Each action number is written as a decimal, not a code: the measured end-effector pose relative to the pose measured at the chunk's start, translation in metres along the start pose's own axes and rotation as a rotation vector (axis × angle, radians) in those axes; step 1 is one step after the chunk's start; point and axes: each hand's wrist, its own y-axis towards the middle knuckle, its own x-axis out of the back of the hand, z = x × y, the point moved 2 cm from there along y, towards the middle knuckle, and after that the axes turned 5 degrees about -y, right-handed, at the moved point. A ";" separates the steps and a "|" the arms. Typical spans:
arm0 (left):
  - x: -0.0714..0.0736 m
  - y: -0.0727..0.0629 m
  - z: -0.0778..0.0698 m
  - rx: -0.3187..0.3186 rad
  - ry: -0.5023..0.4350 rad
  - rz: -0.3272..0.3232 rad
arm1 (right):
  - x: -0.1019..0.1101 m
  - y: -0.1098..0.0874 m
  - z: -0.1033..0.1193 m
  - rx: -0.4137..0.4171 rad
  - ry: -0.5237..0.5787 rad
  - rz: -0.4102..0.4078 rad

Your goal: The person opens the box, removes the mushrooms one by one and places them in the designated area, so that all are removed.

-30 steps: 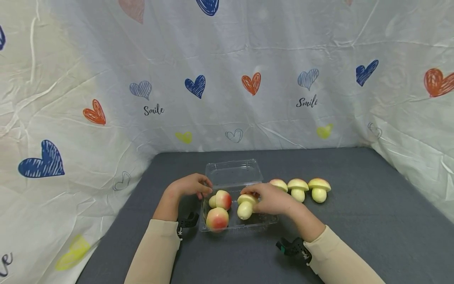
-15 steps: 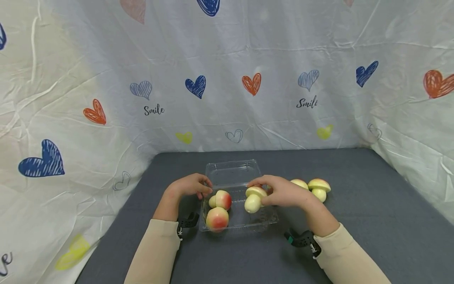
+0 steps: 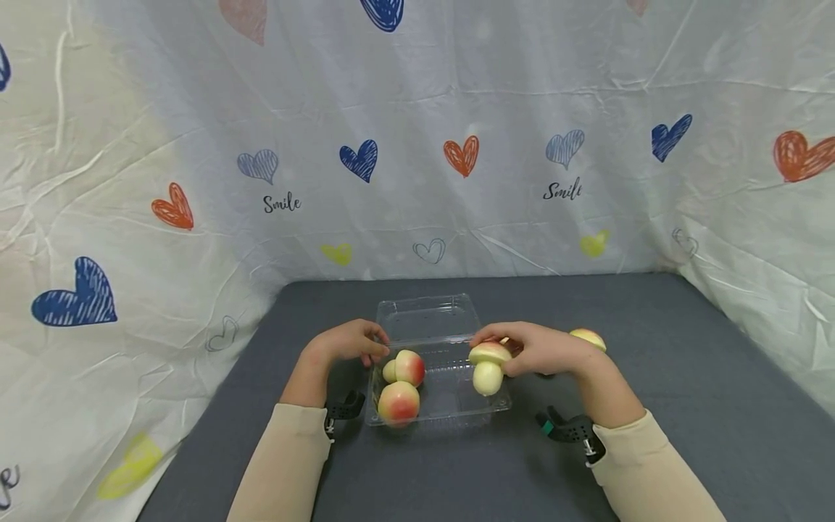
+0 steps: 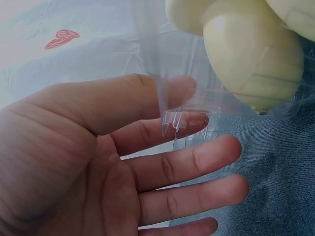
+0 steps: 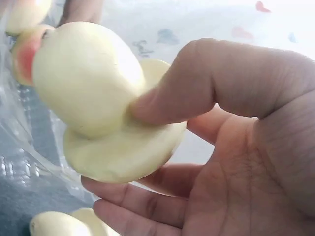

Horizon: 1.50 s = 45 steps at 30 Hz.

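Note:
My left hand (image 3: 349, 341) pinches the left wall of a clear plastic box (image 3: 446, 395) between thumb and forefinger; its other fingers (image 4: 197, 199) are spread outside. Two mushrooms with red-blushed caps lie at the box's left: the rear mushroom (image 3: 409, 367) on its side, the front mushroom (image 3: 399, 403) cap toward me. At the box's right end, my right hand (image 3: 544, 349) grips another mushroom (image 3: 487, 377) by its cap, pale stem hanging down. In the right wrist view the thumb presses where stem meets cap. Whether this mushroom touches the box floor I cannot tell.
The box's hinged lid (image 3: 427, 319) lies back, away from me. Behind my right wrist shows the cap of a mushroom (image 3: 589, 337) on the dark tabletop (image 3: 417, 478). A pale mushroom (image 5: 59, 225) also appears low in the right wrist view. A heart-printed curtain (image 3: 496, 87) hangs behind.
My right hand has carried the mushroom rightward, from over the box's middle to its right end. It now hides most of the mushrooms on the table. The left hand has stayed put.

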 end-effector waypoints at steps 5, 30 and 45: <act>0.000 0.001 0.001 0.002 0.008 -0.001 | 0.008 -0.008 -0.003 -0.009 0.034 0.045; 0.000 -0.001 -0.003 -0.002 -0.008 0.001 | 0.011 -0.025 -0.016 -0.341 -0.070 0.038; 0.000 -0.002 -0.004 0.011 0.004 0.001 | -0.008 -0.006 -0.020 -0.436 -0.289 0.029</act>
